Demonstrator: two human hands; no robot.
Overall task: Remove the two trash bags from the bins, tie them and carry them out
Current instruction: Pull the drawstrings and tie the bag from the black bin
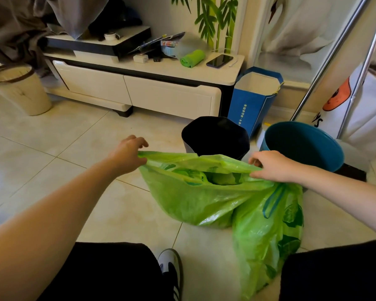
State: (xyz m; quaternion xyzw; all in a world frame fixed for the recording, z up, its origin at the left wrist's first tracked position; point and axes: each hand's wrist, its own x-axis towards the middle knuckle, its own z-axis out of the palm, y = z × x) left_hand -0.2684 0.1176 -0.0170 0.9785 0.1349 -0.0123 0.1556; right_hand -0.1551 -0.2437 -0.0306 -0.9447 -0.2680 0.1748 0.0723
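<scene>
The left hand [128, 157] and right hand [271, 168] each grip the rim of a green trash bag [200, 198], stretching its mouth open above the tiled floor [74, 148]; a second green bag [267, 240] hangs below the right hand; behind stand a black-lined bin [215, 137] and a blue bin [302, 144], near each other; a phone [219, 60] lies on the white cabinet's surface [161, 68].

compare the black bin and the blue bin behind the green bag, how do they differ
The black bin is dark inside and out; the blue bin is teal-blue. The black bin's rim looks angular, the blue bin's round. The black bin stands directly behind the green bag, the blue bin further right. Both stand upright and open on the tiled floor.
</scene>
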